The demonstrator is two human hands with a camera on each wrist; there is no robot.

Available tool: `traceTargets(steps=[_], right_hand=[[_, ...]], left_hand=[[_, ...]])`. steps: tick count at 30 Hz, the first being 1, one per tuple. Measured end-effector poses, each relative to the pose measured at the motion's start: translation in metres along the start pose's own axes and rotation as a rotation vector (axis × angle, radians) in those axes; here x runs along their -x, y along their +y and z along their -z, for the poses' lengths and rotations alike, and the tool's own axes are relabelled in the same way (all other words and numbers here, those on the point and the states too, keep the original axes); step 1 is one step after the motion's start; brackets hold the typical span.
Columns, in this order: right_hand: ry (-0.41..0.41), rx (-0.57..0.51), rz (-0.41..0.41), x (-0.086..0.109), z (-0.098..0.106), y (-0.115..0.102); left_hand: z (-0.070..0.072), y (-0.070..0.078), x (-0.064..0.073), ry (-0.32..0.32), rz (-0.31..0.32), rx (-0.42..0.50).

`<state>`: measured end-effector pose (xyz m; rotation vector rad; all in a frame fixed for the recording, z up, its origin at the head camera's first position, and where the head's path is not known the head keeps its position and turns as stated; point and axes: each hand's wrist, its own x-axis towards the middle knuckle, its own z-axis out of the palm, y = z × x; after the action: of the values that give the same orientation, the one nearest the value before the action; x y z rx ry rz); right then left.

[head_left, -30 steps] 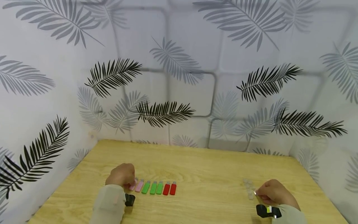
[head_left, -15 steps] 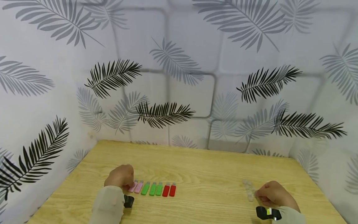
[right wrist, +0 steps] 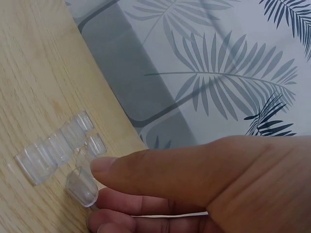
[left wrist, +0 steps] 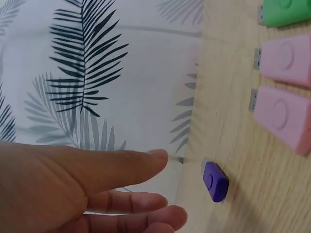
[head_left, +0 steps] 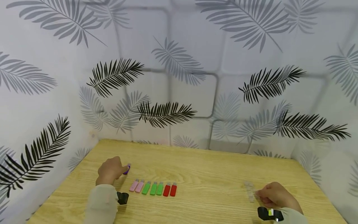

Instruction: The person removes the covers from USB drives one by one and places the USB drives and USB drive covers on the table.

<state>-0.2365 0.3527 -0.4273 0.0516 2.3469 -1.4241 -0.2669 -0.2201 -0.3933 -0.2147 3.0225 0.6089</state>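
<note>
My left hand (head_left: 110, 169) is at the left of the table, fingers loosely extended, right beside a purple USB stick (left wrist: 215, 182). In the left wrist view a gap shows between the fingertips and this stick, which lies on the wood. Two pink USB sticks (left wrist: 283, 115) lie nearby, beginning a row with three green USB sticks (head_left: 153, 188) and two red USB sticks (head_left: 173, 189). At the right, my right hand (head_left: 275, 195) pinches a small clear plastic cap (right wrist: 81, 188) between thumb and fingertips. More clear caps (right wrist: 36, 162) lie in a line beside it.
The wooden table (head_left: 207, 177) meets a leaf-patterned backdrop (head_left: 190, 130) at its far edge and sides. A black wrist camera (head_left: 122, 198) sits on the left sleeve, another wrist camera (head_left: 269, 213) on the right.
My left hand has left the outer pink stick and moved away and slightly left, uncovering the purple stick. The right hand stays by the clear caps.
</note>
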Motion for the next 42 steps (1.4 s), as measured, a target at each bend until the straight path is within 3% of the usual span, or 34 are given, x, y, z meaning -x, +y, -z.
traceTargets(steps=[12, 19, 22, 31, 42], right_hand=[[0.069, 0.038, -0.029, 0.005, 0.002, -0.007], [0.171, 0.159, -0.024, 0.007, -0.004, -0.019], [0.175, 0.144, -0.021, 0.007, -0.005, -0.022], [0.146, 0.125, -0.001, 0.010, -0.007, -0.027], [0.189, 0.180, -0.002, 0.008, -0.010, -0.031]], left_hand=[[-0.018, -0.013, -0.012, 0.006, 0.011, 0.049], [-0.022, -0.019, -0.017, 0.003, 0.006, 0.055], [-0.025, -0.019, -0.018, 0.004, 0.011, 0.063], [-0.035, -0.016, -0.018, 0.027, 0.011, 0.072], [-0.029, -0.005, -0.017, 0.011, -0.020, 0.032]])
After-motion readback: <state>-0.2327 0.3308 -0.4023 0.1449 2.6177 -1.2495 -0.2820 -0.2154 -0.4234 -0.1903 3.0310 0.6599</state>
